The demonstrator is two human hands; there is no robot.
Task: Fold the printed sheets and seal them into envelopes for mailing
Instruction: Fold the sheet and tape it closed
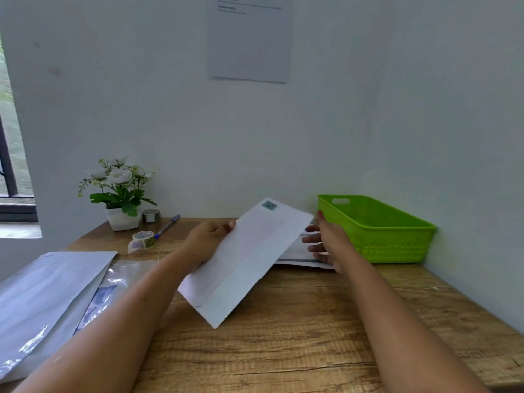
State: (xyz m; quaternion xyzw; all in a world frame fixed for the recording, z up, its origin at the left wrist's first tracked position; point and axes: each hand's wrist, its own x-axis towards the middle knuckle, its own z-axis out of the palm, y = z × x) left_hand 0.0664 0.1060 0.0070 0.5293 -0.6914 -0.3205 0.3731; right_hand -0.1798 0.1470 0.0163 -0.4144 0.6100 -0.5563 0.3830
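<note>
A long white envelope (243, 259) with a green stamp at its far corner is held tilted above the wooden desk (297, 336). My left hand (205, 241) grips its left edge. My right hand (326, 242), fingers spread, reaches past the envelope's far end onto a pile of printed sheets (300, 255) that lies beside the green basket; whether it grips a sheet I cannot tell. A stack of white envelopes (48, 296) lies at the desk's left edge, over a clear plastic sleeve (119, 282).
A green plastic basket (377, 231) stands at the back right against the wall. At the back left are a potted white flower (120, 191), two tape rolls (143, 239), and a blue pen (168, 226). A sheet is pinned to the wall.
</note>
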